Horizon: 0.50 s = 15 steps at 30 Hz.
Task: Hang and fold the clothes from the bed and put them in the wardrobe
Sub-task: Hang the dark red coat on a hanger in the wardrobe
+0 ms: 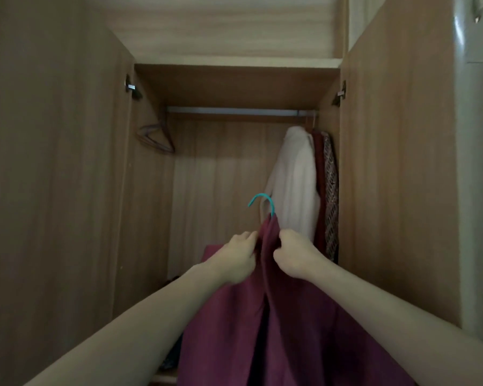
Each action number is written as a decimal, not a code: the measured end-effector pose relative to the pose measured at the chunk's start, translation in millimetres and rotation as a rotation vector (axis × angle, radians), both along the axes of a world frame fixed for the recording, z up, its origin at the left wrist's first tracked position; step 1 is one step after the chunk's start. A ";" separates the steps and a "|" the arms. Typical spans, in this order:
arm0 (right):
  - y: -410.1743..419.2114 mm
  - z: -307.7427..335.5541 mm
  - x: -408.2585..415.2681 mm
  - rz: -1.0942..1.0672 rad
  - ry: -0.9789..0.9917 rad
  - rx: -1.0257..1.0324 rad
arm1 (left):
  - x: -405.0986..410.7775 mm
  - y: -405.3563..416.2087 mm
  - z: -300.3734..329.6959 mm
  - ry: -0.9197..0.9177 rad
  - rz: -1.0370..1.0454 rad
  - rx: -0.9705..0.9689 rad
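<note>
Evidently soft and limp, the maroon garment (276, 316) hung from its teal hanger hook (262, 203) at 12 o'clock, left hand (239, 257) and right hand (296, 254) each pinching a fold, best held near the neck

Maroon garment (290, 316) hides the hanger (262, 201) below its hook.

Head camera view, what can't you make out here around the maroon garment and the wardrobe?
- Teal hanger: only its hook shows; the maroon garment covers the rest.
- Garment's lower part: cut off by the bottom edge.
- Fingertips of both hands, left, right: buried in fabric.
- Wardrobe floor: dark, items unreadable.
- Patterned clothes: mostly behind the white garment.
</note>
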State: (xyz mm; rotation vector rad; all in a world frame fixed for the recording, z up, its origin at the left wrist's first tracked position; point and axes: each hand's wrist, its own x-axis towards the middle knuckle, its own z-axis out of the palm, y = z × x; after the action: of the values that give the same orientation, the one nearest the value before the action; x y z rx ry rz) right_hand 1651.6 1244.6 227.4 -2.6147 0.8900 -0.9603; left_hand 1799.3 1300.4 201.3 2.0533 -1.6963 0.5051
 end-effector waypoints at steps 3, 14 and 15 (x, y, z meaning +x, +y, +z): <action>-22.7 -2.3 9.0 -0.077 0.012 -0.106 | 11.1 -25.5 2.3 -0.080 0.006 -0.037; -121.9 -15.0 44.3 -0.454 0.032 -0.825 | 41.4 -115.7 29.6 -0.239 0.091 -0.207; -129.8 -13.0 47.0 -0.464 0.026 -0.835 | 48.9 -124.0 38.0 -0.263 0.076 -0.216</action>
State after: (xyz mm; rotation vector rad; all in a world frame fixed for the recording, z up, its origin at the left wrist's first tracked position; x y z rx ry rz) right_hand 1698.6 1114.8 214.4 -3.1314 1.3720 -1.7274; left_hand 1848.2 1176.4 239.3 1.9682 -1.6256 0.9764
